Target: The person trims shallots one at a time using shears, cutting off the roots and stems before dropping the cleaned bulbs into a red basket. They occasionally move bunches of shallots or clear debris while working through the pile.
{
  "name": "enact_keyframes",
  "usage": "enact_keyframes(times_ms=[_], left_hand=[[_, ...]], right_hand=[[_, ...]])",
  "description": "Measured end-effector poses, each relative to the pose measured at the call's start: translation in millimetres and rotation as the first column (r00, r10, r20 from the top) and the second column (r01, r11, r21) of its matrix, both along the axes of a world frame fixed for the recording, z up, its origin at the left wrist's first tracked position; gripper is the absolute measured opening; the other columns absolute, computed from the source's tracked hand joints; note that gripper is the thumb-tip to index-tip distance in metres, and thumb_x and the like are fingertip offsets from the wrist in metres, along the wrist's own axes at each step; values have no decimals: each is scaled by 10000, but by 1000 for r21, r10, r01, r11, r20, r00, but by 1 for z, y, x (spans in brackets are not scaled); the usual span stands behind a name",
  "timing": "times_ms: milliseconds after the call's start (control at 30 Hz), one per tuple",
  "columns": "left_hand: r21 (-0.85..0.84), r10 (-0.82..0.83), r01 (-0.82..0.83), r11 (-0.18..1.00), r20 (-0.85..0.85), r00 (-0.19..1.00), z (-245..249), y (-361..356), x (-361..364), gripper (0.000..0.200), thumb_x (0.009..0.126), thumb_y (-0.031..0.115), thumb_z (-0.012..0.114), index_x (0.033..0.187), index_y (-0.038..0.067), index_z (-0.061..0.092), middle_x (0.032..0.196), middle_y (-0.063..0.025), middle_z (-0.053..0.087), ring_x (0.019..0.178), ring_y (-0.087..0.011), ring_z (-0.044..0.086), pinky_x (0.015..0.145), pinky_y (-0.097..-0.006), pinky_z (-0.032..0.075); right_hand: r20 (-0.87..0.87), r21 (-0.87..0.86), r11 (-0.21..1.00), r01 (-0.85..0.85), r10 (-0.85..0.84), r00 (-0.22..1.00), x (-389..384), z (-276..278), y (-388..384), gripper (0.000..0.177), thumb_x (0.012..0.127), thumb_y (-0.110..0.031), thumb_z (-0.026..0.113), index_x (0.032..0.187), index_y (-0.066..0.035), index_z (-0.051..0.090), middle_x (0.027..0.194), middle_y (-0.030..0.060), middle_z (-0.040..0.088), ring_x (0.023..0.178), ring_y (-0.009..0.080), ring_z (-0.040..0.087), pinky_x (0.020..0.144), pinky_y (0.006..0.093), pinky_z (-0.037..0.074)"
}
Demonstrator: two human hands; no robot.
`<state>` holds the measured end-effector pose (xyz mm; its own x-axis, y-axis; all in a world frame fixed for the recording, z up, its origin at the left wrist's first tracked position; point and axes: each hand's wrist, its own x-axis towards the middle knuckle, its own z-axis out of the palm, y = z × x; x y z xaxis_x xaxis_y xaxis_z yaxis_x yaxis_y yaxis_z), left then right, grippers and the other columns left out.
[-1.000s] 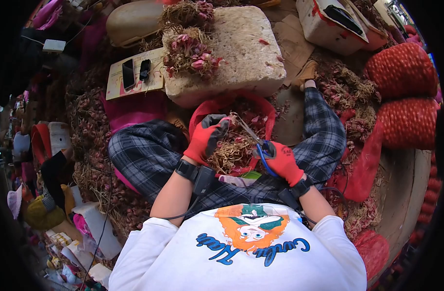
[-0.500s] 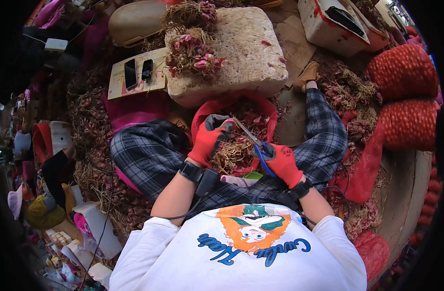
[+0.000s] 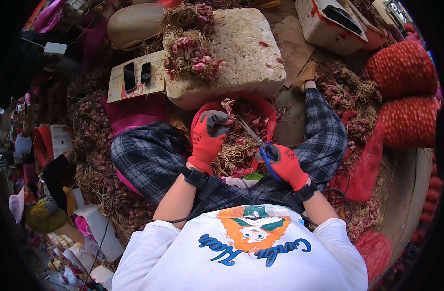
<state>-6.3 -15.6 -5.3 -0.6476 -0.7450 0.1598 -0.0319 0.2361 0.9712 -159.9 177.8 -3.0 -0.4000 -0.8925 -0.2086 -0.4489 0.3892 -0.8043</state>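
Observation:
My left hand point(image 3: 208, 138), in a red glove with grey palm and fingertips, is closed with the fingers curled inward. A small pinkish shallot point(image 3: 228, 107) with dry, papery ends pokes up at its fingertips, mostly hidden by them. In the matching glove, my right hand point(image 3: 287, 166) grips a pair of scissors point(image 3: 264, 150) by the blue handles. The blades point up and left, their tips just right of the left fingertips. Below both hands, between my legs, lies a red-rimmed container point(image 3: 271, 119) with dry stalks and reddish skins point(image 3: 234, 153) in it.
A pale foam block point(image 3: 246, 53) stands ahead, with bunches of shallots point(image 3: 192, 56) on its left side. Two phones lie on a board point(image 3: 117, 87) to the left. Heaped shallots point(image 3: 88, 121) surround me. Full red net sacks point(image 3: 401, 70) are stacked at right.
My left hand has turned more upright, and the shallot piece now stands above its fingertips. My right hand and the scissors have shifted slightly down and right.

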Motion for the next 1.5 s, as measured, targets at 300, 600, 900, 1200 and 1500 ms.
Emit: enact_keyframes(times_ms=[300,600,900,1200,1500], left_hand=[[-120,-58,54,991,-32,998,4,1,-1,268,696,-132,625,912,24,588,987,-78,576,892,-184,609,760,-285,507],[-246,-143,129,961,-39,989,21,5,-4,288,655,-145,623,874,40,596,947,-84,583,884,-211,606,719,-286,503],[-145,-263,253,957,-53,963,4,10,-9,300,643,-149,614,881,34,591,992,-93,570,913,-231,596,780,-308,500],[761,61,152,631,-244,968,-28,14,-8,320,875,79,600,1177,16,514,1057,-47,587,927,-122,576,821,-275,495],[729,59,164,664,-269,961,-4,11,-5,244,915,136,575,1143,50,566,1035,-24,609,900,-106,589,807,-279,510]], right_hand=[[-161,54,999,-4,13,987,3,15,-9,365,758,-430,690,872,-86,649,771,113,647,701,295,626,599,364,477],[312,76,997,-30,5,950,-5,-13,3,282,815,-330,669,867,-53,678,715,69,662,625,145,616,578,293,452],[558,-353,912,208,26,830,-2,-2,-63,355,784,-85,676,1111,-32,548,885,32,636,735,97,602,618,227,476],[699,-256,859,443,-152,699,19,-13,-98,192,778,-54,678,948,-23,595,840,36,628,744,112,609,630,250,500],[958,73,911,405,-177,225,-1,-40,-82,195,832,-117,606,996,-11,593,802,53,633,623,126,588,554,246,481]])
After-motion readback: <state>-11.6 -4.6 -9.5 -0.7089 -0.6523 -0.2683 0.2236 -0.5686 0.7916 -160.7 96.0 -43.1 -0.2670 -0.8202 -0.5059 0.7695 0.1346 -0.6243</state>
